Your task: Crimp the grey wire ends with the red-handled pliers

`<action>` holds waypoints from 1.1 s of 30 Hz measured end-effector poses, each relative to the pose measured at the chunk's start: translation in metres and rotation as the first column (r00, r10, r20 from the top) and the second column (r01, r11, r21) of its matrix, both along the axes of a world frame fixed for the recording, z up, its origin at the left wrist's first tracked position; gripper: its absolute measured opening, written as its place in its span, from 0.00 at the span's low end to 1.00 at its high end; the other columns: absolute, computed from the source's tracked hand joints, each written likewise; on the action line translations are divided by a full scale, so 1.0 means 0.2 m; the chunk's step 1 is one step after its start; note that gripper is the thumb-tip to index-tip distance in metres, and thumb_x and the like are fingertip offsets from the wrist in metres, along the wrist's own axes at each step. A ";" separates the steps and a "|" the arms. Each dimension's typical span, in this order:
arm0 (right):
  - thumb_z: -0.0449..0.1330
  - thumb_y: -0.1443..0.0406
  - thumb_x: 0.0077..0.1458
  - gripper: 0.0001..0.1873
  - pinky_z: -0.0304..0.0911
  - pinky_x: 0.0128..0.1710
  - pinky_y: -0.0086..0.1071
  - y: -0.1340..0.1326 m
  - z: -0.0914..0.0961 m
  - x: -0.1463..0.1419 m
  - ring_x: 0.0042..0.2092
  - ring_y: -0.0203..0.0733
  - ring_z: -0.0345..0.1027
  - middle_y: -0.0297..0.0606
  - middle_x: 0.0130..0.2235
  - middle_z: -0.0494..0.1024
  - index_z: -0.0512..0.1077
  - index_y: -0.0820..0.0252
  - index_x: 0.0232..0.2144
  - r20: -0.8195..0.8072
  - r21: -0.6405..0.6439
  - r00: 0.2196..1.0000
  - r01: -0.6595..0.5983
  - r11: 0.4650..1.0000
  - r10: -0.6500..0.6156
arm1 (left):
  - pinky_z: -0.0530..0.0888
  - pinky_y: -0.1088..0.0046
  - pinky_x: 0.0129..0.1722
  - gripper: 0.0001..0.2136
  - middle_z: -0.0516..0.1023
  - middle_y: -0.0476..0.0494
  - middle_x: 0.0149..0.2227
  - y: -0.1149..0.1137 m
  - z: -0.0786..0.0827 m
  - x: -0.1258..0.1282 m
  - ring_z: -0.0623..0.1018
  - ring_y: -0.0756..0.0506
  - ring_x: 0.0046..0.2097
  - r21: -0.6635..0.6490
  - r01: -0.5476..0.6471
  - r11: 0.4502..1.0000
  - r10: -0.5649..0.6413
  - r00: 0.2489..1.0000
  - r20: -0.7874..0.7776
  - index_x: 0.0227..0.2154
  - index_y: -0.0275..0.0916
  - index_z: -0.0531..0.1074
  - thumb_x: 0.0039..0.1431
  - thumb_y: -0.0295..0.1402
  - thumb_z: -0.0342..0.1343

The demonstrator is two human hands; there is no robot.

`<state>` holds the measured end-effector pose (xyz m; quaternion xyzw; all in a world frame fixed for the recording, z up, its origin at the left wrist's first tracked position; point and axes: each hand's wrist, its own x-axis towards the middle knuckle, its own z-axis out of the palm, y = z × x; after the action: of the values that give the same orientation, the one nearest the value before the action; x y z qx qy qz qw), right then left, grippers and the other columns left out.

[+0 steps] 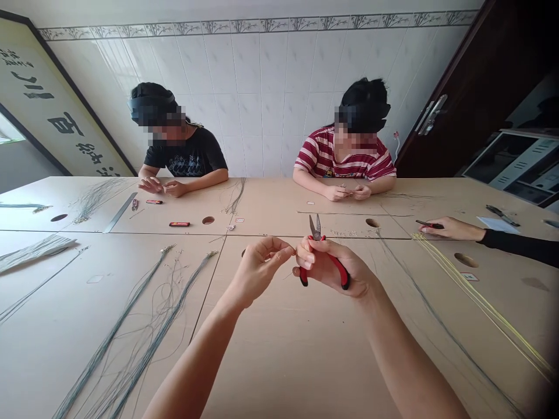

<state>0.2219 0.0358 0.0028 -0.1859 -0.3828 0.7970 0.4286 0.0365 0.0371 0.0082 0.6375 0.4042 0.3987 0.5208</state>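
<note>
My left hand (261,267) pinches, fingers hiding what; my right hand (345,262) clasps red-handled pliers (318,234); grey cords (187,285) lie left, yellow cords (480,301) right.

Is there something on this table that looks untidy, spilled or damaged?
Slightly untidy: between the two grey-green cord bundles at lower left, loose strands curl and cross instead of lying straight, and small bits are scattered near the bundles' upper ends. It may be work clutter. The pliers in the right hand show no visible damage.
</note>
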 end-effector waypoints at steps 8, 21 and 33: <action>0.58 0.61 0.59 0.13 0.63 0.38 0.33 0.01 -0.04 -0.03 0.30 0.33 0.56 0.30 0.26 0.61 0.67 0.60 0.24 -0.029 0.013 0.998 0.055 0.998 -0.055 | 0.70 0.70 0.43 0.11 0.77 0.45 0.38 0.01 0.00 0.02 0.75 0.48 0.41 -0.079 0.021 0.997 -0.008 0.986 0.167 0.41 0.38 0.71 0.57 0.35 0.60; 0.58 0.61 0.58 0.13 0.63 0.39 0.34 0.01 -0.10 -0.07 0.29 0.33 0.57 0.30 0.26 0.63 0.67 0.60 0.24 -0.013 -0.004 0.994 0.105 0.994 -0.105 | 0.70 0.71 0.42 0.13 0.76 0.48 0.34 0.03 -0.02 -0.03 0.75 0.50 0.38 -0.090 0.003 0.996 0.015 0.982 0.190 0.43 0.38 0.71 0.57 0.36 0.61; 0.59 0.55 0.57 0.13 0.59 0.38 0.34 -0.13 -0.04 -0.12 0.35 0.37 0.63 0.35 0.37 0.73 0.73 0.53 0.42 0.549 0.513 0.570 0.347 0.785 -0.611 | 0.69 0.68 0.45 0.10 0.78 0.50 0.33 -0.03 0.03 -0.07 0.75 0.48 0.39 0.097 -0.121 0.988 0.128 0.989 -0.070 0.43 0.43 0.71 0.59 0.37 0.58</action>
<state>0.1985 0.0098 -0.0059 -0.4880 -0.5819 0.4364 0.4825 0.0228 0.0305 0.0136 0.6489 0.4440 0.4244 0.4491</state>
